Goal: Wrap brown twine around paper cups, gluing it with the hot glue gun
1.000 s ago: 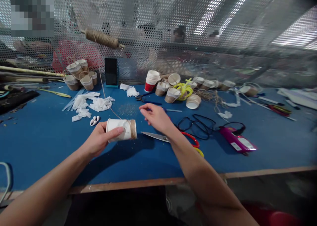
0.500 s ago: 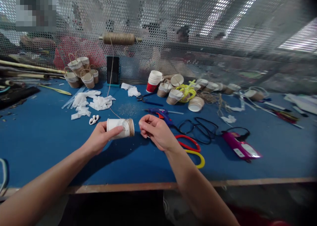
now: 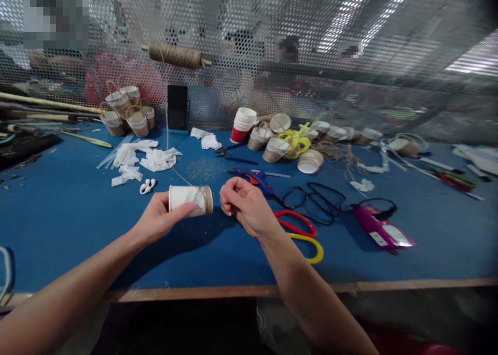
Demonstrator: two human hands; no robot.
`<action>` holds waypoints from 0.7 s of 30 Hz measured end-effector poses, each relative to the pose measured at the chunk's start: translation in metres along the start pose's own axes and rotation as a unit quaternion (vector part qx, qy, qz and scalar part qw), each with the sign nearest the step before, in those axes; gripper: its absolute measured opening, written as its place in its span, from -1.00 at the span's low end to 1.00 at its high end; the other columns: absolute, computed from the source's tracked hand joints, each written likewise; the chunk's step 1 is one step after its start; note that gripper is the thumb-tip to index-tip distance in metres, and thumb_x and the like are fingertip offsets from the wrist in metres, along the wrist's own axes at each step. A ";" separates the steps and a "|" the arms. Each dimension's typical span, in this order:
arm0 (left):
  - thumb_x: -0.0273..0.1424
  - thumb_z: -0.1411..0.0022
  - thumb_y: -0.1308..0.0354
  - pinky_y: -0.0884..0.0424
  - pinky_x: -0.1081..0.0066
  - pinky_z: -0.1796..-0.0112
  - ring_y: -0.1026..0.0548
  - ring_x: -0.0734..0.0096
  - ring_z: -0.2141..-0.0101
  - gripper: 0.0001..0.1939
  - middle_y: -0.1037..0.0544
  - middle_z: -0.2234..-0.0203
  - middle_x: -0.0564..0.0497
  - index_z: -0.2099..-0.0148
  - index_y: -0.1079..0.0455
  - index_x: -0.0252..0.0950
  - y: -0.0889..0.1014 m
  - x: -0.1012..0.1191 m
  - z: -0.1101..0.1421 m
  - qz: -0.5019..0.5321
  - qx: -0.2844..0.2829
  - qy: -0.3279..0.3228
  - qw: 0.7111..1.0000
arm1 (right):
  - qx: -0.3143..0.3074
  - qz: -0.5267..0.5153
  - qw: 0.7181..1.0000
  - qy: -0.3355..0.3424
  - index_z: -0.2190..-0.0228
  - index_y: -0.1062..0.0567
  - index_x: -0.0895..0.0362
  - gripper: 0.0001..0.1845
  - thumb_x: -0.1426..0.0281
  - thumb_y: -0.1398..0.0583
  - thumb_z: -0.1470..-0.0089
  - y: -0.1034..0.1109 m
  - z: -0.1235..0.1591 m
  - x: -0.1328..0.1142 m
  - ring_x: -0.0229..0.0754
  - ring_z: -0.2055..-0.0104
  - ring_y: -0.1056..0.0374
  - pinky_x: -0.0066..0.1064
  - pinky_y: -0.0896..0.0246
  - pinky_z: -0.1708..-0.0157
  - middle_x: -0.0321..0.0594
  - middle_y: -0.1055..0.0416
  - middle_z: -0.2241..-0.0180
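My left hand point(image 3: 159, 217) is closed around a white paper cup point(image 3: 181, 197) lying on its side in the air. Brown twine point(image 3: 208, 200) is wound around the cup near its right end. From there a strand rises to a twine spool point(image 3: 175, 55) hung at the mesh. Just right of the cup, apart from it, my right hand point(image 3: 245, 204) is closed with its fingers curled together. Whatever those fingers hold, if anything, is hidden. Behind this hand lies a blue glue gun point(image 3: 257, 181), and scissors with red and yellow handles point(image 3: 299, 224) lie partly under the wrist.
Twine-wrapped cups point(image 3: 137, 123) are stacked at the back left, others point(image 3: 276, 148) at the back right beside stacked paper cups point(image 3: 243, 124). White scraps point(image 3: 157, 159), pliers point(image 3: 237, 155), a phone point(image 3: 177, 108), a black cord point(image 3: 315, 202) and a purple pouch point(image 3: 383, 230) are on the blue table point(image 3: 78, 230).
The twine spool has swung, its right end now lower, and the strand hangs further left. The cup is turned slightly; both hands stay nearly in place.
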State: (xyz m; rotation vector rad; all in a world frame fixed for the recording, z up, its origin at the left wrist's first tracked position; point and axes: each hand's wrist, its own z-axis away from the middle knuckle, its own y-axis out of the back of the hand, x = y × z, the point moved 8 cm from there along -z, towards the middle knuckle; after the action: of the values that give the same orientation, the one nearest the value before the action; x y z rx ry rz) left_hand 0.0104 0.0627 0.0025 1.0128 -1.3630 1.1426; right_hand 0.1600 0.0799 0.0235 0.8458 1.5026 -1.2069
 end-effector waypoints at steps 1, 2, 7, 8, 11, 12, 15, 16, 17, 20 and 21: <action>-0.35 0.05 -0.24 -0.38 0.46 0.33 -0.47 0.41 0.43 -0.77 -0.58 0.40 -0.04 0.30 -0.49 -0.37 0.000 0.000 0.000 -0.004 0.000 -0.001 1.000 | 0.004 0.003 1.000 0.000 0.57 -0.25 0.14 -0.71 0.29 -0.27 0.16 0.001 0.000 0.000 -0.43 0.66 -0.12 -0.53 0.04 0.65 -0.45 -0.24 0.68; -0.35 0.04 -0.24 -0.38 0.46 0.33 -0.47 0.41 0.43 -0.77 -0.58 0.41 -0.04 0.30 -0.49 -0.37 0.000 0.001 0.000 -0.008 0.000 -0.003 1.000 | 0.006 0.007 1.000 -0.001 0.56 -0.26 0.14 -0.71 0.27 -0.26 0.15 0.001 0.000 0.000 -0.43 0.66 -0.13 -0.53 0.03 0.66 -0.44 -0.26 0.66; -0.34 0.04 -0.24 -0.37 0.47 0.35 -0.46 0.43 0.45 -0.78 -0.58 0.43 -0.03 0.31 -0.50 -0.35 0.001 0.002 0.000 -0.016 -0.001 -0.012 1.000 | 0.010 0.084 0.996 -0.003 0.58 -0.31 0.15 -0.68 0.16 -0.16 0.06 0.003 -0.001 0.003 -0.40 0.67 -0.15 -0.51 -0.01 0.64 -0.39 -0.28 0.68; -0.34 0.04 -0.24 -0.37 0.47 0.35 -0.46 0.43 0.45 -0.78 -0.58 0.42 -0.03 0.31 -0.50 -0.35 0.002 0.002 0.000 -0.015 0.001 -0.012 1.000 | 0.015 0.114 0.993 0.003 0.59 -0.32 0.16 -0.66 0.14 -0.12 0.02 0.004 -0.001 0.003 -0.39 0.66 -0.15 -0.50 -0.03 0.63 -0.37 -0.27 0.69; -0.35 0.04 -0.24 -0.37 0.47 0.34 -0.46 0.43 0.44 -0.78 -0.58 0.41 -0.03 0.30 -0.50 -0.35 0.002 0.003 0.000 -0.017 0.006 -0.013 1.000 | 0.037 0.180 0.982 0.034 0.52 -0.36 0.15 -0.74 0.20 -0.14 0.03 0.008 -0.002 -0.001 -0.35 0.54 -0.21 -0.49 -0.09 0.53 -0.34 -0.31 0.61; -0.35 0.04 -0.23 -0.37 0.47 0.34 -0.46 0.43 0.44 -0.78 -0.58 0.41 -0.02 0.30 -0.50 -0.35 0.002 0.003 0.000 -0.020 0.007 -0.015 1.000 | 0.043 0.195 0.979 0.048 0.45 -0.37 0.14 -0.79 0.25 -0.19 0.07 0.010 -0.003 -0.004 -0.34 0.48 -0.24 -0.49 -0.11 0.48 -0.33 -0.33 0.54; -0.34 0.04 -0.24 -0.37 0.47 0.35 -0.46 0.42 0.44 -0.77 -0.58 0.42 -0.02 0.30 -0.50 -0.36 0.003 0.006 0.000 -0.031 0.011 -0.021 0.999 | 0.062 0.254 0.960 0.095 0.43 -0.38 0.13 -0.82 0.32 -0.23 0.13 0.014 -0.003 -0.012 -0.29 0.35 -0.25 -0.45 -0.14 0.36 -0.27 -0.34 0.39; -0.35 0.05 -0.23 -0.37 0.47 0.36 -0.46 0.42 0.45 -0.77 -0.58 0.43 -0.02 0.31 -0.50 -0.36 0.003 0.006 0.000 -0.035 0.014 -0.022 0.999 | 0.064 0.281 0.952 0.107 0.51 -0.37 0.14 -0.84 0.30 -0.20 0.09 0.014 -0.003 -0.015 -0.28 0.34 -0.25 -0.43 -0.14 0.33 -0.24 -0.33 0.38; -0.35 0.05 -0.23 -0.37 0.47 0.36 -0.46 0.42 0.45 -0.77 -0.58 0.43 -0.02 0.31 -0.49 -0.37 0.003 0.007 0.000 -0.041 0.017 -0.024 0.999 | 0.065 0.302 0.944 0.115 0.59 -0.36 0.15 -0.77 0.27 -0.16 0.04 0.015 -0.003 -0.016 -0.26 0.34 -0.26 -0.42 -0.13 0.32 -0.22 -0.33 0.39; -0.36 0.06 -0.23 -0.37 0.47 0.39 -0.46 0.41 0.46 -0.78 -0.58 0.45 -0.02 0.33 -0.49 -0.38 0.003 0.010 0.001 -0.068 0.022 -0.030 0.997 | 0.064 0.331 0.934 0.118 0.57 -0.39 0.15 -0.74 0.25 -0.09 -0.02 0.015 -0.003 -0.018 -0.23 0.33 -0.26 -0.39 -0.14 0.30 -0.19 -0.35 0.39; -0.37 0.06 -0.23 -0.37 0.47 0.39 -0.46 0.40 0.46 -0.78 -0.58 0.45 -0.03 0.33 -0.49 -0.39 0.002 0.011 0.002 -0.076 0.024 -0.034 0.996 | 0.060 0.330 0.935 0.117 0.50 -0.40 0.15 -0.77 0.26 -0.10 -0.02 0.014 -0.003 -0.018 -0.23 0.33 -0.27 -0.39 -0.14 0.30 -0.20 -0.36 0.38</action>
State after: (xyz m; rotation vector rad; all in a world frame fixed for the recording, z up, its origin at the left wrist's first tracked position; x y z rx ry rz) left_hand 0.0067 0.0618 0.0133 1.1787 -1.2943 1.0391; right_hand 0.1768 0.0872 0.0376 1.4751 1.1732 -0.7112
